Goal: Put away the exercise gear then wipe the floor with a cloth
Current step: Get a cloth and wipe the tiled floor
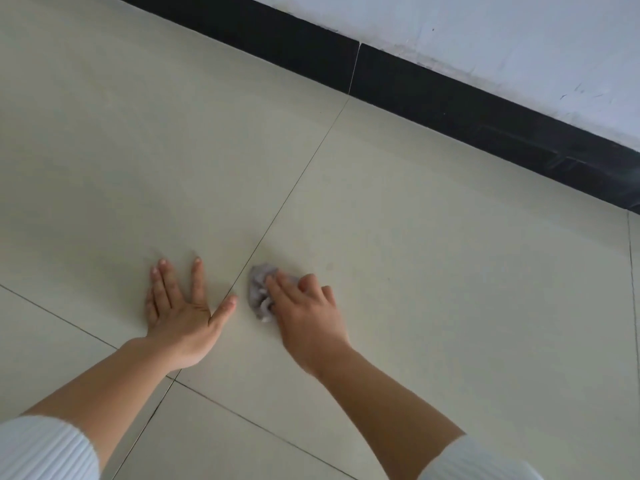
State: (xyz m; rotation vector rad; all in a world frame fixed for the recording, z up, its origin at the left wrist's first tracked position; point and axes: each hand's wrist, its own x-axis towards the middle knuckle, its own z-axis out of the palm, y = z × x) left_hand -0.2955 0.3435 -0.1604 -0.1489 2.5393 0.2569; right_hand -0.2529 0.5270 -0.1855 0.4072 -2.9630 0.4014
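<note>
A small crumpled grey cloth (pixel 259 292) lies on the pale tiled floor (pixel 398 254), just right of a tile joint. My right hand (pixel 304 310) lies on top of the cloth, fingers curled over it and pressing it to the floor. Only the cloth's left part shows from under the hand. My left hand (pixel 180 306) rests flat on the floor to the left of the joint, fingers straight and spread, holding nothing. No exercise gear is in view.
A black skirting board (pixel 450 102) runs diagonally across the top, with a white wall (pixel 519 39) above it. Dark tile joints cross the floor. White ribbed sleeves (pixel 41 448) cover both upper forearms at the bottom corners.
</note>
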